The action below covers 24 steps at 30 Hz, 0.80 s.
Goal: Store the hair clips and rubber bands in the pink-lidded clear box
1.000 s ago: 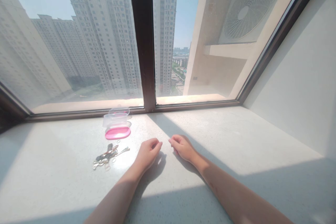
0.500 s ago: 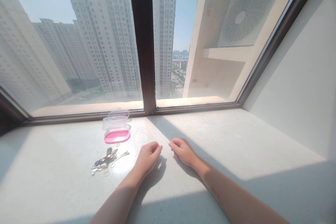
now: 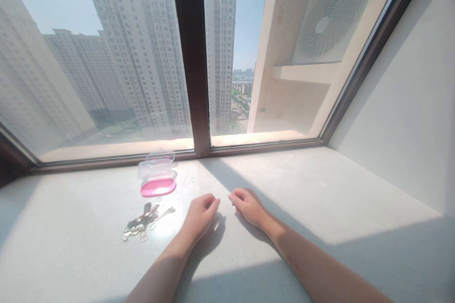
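Note:
My left hand (image 3: 203,215) rests on the white sill, fingers curled into a loose fist with nothing showing in it. Across a small gap, my right hand (image 3: 248,206) lies curled the same way, its thumb side facing the left one. To the left of my left hand is a small pile of metal pieces (image 3: 142,220) that look like keys and clasps, some silvery, some dark. A few thin rings (image 3: 153,226) lie around it. Behind the pile sit a pink oval lid or tray (image 3: 158,187) and a clear plastic container (image 3: 155,169).
The white sill (image 3: 71,218) runs up to a window with a dark frame (image 3: 201,104). A white wall (image 3: 405,118) closes the right side. Outside stand tall buildings (image 3: 149,57) and an air-conditioner unit (image 3: 330,19). Sunlight and shadow bands cross the sill.
The view has shifted very slightly. Both hands and the things on the sill stay where they were.

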### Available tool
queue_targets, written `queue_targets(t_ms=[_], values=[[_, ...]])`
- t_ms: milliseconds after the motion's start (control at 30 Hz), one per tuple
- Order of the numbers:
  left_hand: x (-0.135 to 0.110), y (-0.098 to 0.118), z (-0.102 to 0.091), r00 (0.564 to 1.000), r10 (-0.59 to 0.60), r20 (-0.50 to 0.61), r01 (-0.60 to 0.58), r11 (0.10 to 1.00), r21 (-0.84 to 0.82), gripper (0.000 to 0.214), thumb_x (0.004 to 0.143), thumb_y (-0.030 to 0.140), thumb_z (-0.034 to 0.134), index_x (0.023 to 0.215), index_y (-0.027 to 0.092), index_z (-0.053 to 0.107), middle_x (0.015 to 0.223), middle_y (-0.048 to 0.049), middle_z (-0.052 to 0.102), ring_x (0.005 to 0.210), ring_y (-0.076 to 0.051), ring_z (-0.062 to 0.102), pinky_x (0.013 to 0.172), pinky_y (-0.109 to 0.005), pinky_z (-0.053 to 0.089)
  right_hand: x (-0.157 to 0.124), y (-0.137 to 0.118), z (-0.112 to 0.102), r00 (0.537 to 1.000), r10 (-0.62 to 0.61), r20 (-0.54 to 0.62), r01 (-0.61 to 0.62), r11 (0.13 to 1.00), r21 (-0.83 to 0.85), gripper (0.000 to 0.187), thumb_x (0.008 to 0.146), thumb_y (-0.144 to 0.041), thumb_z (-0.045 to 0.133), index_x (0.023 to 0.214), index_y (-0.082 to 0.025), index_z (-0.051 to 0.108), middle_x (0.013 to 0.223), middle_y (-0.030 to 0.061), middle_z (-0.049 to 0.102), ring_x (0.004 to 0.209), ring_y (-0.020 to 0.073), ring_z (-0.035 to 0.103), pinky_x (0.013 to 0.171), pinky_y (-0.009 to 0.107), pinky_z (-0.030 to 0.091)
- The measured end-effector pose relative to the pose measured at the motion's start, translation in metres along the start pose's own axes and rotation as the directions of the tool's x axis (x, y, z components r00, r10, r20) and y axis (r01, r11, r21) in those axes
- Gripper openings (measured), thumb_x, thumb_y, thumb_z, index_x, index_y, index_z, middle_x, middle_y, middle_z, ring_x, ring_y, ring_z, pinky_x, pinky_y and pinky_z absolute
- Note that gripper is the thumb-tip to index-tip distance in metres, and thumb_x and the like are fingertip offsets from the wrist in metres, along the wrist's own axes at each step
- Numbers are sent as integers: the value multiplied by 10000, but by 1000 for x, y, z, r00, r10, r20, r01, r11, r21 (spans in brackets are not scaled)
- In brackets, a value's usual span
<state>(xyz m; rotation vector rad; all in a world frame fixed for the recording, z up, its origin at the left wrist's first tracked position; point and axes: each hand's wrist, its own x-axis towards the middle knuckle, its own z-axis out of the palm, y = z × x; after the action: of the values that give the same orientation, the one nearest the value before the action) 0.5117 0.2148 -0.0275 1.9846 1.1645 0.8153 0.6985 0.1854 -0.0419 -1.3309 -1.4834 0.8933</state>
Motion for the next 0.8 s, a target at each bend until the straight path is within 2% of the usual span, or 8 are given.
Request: queue_targets(t_ms=[800], values=[[0, -1, 1, 1000, 9, -5, -9, 1000, 10, 339, 870, 374, 486, 592, 182, 517, 531, 13, 541, 528, -137, 469, 547, -249, 335, 1, 6, 0, 1000, -2, 21, 2, 1000, -23, 329, 876, -341, 537, 592, -180, 499, 466, -41, 456, 449, 90, 418, 489, 210, 361]])
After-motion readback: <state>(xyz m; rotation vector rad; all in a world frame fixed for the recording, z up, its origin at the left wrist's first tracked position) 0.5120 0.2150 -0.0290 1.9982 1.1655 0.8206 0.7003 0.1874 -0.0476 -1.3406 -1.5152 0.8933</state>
